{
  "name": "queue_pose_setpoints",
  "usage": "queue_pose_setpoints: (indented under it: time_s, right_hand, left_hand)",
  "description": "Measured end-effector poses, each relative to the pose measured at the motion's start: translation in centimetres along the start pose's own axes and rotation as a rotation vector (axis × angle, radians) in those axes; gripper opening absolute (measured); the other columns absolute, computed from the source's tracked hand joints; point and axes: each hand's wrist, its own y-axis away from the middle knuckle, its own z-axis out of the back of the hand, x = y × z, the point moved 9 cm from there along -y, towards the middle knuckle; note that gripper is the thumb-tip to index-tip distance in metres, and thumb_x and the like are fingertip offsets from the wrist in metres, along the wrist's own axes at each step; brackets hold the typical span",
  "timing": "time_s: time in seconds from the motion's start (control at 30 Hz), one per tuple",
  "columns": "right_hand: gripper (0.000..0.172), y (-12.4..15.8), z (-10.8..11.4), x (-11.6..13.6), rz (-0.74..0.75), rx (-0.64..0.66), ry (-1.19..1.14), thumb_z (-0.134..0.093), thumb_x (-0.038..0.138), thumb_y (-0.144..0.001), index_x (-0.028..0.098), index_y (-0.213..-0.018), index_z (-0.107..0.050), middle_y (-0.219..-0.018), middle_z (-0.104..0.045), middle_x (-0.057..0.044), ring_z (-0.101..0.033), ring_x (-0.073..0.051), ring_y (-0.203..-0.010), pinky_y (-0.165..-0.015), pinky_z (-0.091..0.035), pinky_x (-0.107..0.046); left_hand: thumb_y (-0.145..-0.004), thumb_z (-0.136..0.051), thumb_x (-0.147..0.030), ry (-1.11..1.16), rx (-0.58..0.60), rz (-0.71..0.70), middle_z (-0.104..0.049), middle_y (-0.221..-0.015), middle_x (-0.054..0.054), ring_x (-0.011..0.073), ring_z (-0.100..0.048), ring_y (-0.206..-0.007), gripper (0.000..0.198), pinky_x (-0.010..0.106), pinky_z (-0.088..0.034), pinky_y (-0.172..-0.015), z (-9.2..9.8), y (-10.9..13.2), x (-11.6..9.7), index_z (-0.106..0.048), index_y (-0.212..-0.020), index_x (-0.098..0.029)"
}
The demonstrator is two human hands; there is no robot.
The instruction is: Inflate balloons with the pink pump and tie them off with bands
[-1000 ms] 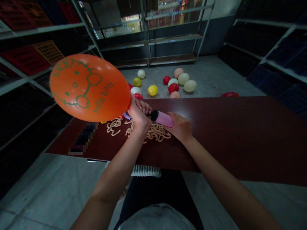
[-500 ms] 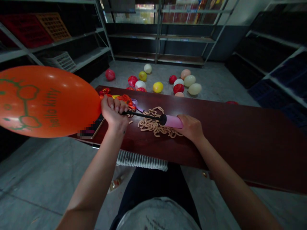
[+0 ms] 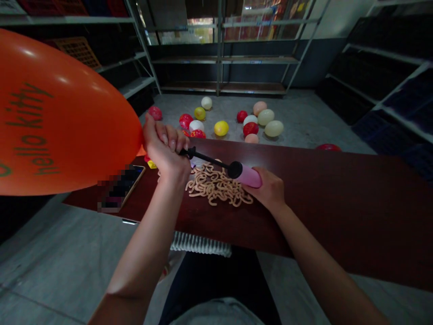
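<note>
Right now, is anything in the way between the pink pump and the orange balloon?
Only your left hand, closed around the neck of the orange balloon and the black shaft of the pink pump. Nothing else visible lies between them.

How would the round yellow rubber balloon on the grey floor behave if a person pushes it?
The round yellow rubber balloon looks inflated, so it is probably very light for its size. Its curved shape on the flat concrete floor suggests it would roll easily.

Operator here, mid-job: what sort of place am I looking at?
Probably a storeroom or small warehouse: metal shelving lines the walls, plastic crates sit on it, and the floor is bare concrete.
</note>
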Motion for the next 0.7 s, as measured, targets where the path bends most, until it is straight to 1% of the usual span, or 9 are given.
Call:
queue_pose_setpoints:
  time_s: [0.07, 0.17, 0.23, 0.3, 0.37, 0.43, 0.53, 0.6, 0.7]
  right_hand:
    - [0.038, -0.1, 0.2, -0.3, -0.029, -0.017, -0.029, -0.067, 0.05, -0.079, 0.021, -0.103, -0.066, -0.09, -0.075, -0.007, -0.07, -0.024, -0.077, -0.068, -0.049, -0.033]
    - [0.04, -0.2, 0.3, -0.7, -0.081, -0.034, -0.062, -0.069, 0.05, -0.077, 0.021, -0.104, -0.066, -0.089, -0.075, -0.006, -0.07, -0.024, -0.076, -0.066, -0.047, -0.032]
    - [0.041, -0.2, 0.3, -1.0, -0.125, -0.041, -0.079, -0.071, 0.051, -0.076, 0.02, -0.104, -0.066, -0.087, -0.075, -0.005, -0.07, -0.024, -0.075, -0.064, -0.046, -0.031]
    - [0.041, -0.2, 0.4, -1.4, -0.17, -0.044, -0.085, -0.071, 0.051, -0.076, 0.02, -0.103, -0.066, -0.086, -0.074, -0.005, -0.07, -0.024, -0.076, -0.064, -0.045, -0.031]
    - [0.04, -0.2, 0.7, -1.8, -0.211, -0.051, -0.076, -0.07, 0.05, -0.076, 0.02, -0.102, -0.066, -0.085, -0.074, -0.005, -0.069, -0.025, -0.076, -0.064, -0.044, -0.031]
    - [0.038, -0.2, 0.9, -2.0, -0.233, -0.064, -0.067, -0.071, 0.05, -0.076, 0.021, -0.101, -0.066, -0.086, -0.074, -0.005, -0.069, -0.024, -0.077, -0.064, -0.044, -0.031]
    - [0.04, -0.2, 1.0, -1.9, -0.22, -0.078, -0.058, -0.073, 0.048, -0.076, 0.021, -0.106, -0.066, -0.09, -0.074, -0.005, -0.069, -0.023, -0.079, -0.065, -0.043, -0.03]
    - [0.042, -0.2, 0.7, -1.5, -0.189, -0.061, -0.034, -0.073, 0.047, -0.077, 0.021, -0.109, -0.065, -0.093, -0.075, -0.005, -0.069, -0.023, -0.081, -0.066, -0.042, -0.03]
    - [0.041, -0.2, -0.1, -0.5, -0.12, 0.005, 0.048, -0.073, 0.046, -0.079, 0.021, -0.109, -0.065, -0.094, -0.074, -0.005, -0.068, -0.023, -0.082, -0.066, -0.04, -0.03]
  left_hand:
    - [-0.105, -0.037, -0.044, -0.001, 0.051, 0.004, -0.017, -0.04, -0.005, 0.0072, -0.018, -0.032, 0.061, 0.024, -0.02, -0.036, -1.7, 0.2, 1.6, -0.023, -0.051, -0.019]
    - [-0.1, -0.048, -0.049, -0.026, 0.118, 0.017, -0.018, -0.039, -0.007, 0.0067, -0.019, -0.03, 0.062, 0.024, -0.019, -0.035, -3.4, 1.0, 5.2, -0.024, -0.051, -0.019]
    - [-0.096, -0.053, -0.053, -0.051, 0.157, 0.03, -0.021, -0.038, -0.007, 0.0067, -0.021, -0.029, 0.063, 0.023, -0.019, -0.033, -4.1, 2.0, 7.9, -0.026, -0.05, -0.02]
    - [-0.096, -0.054, -0.053, -0.07, 0.182, 0.042, -0.022, -0.037, -0.007, 0.0068, -0.022, -0.028, 0.063, 0.023, -0.02, -0.032, -4.5, 3.1, 10.3, -0.027, -0.049, -0.02]
    - [-0.097, -0.053, -0.048, -0.075, 0.187, 0.049, -0.022, -0.037, -0.007, 0.0068, -0.023, -0.028, 0.061, 0.023, -0.021, -0.032, -4.7, 4.0, 11.9, -0.027, -0.05, -0.021]
    - [-0.1, -0.05, -0.038, -0.062, 0.188, 0.053, -0.023, -0.037, -0.007, 0.0073, -0.024, -0.028, 0.057, 0.023, -0.021, -0.033, -4.8, 4.5, 12.7, -0.027, -0.051, -0.021]
    - [-0.102, -0.044, -0.028, -0.033, 0.183, 0.086, -0.024, -0.038, -0.007, 0.0081, -0.024, -0.029, 0.054, 0.024, -0.02, -0.033, -4.4, 4.3, 13.0, -0.029, -0.051, -0.02]
    - [-0.102, -0.042, -0.028, -0.023, 0.148, 0.131, -0.023, -0.038, -0.007, 0.0081, -0.023, -0.029, 0.054, 0.024, -0.019, -0.034, -3.5, 3.9, 12.9, -0.03, -0.05, -0.02]
    - [-0.103, -0.04, -0.027, -0.021, 0.064, 0.198, -0.022, -0.037, -0.006, 0.0078, -0.022, -0.029, 0.055, 0.024, -0.019, -0.035, -1.4, 3.1, 12.5, -0.029, -0.05, -0.02]
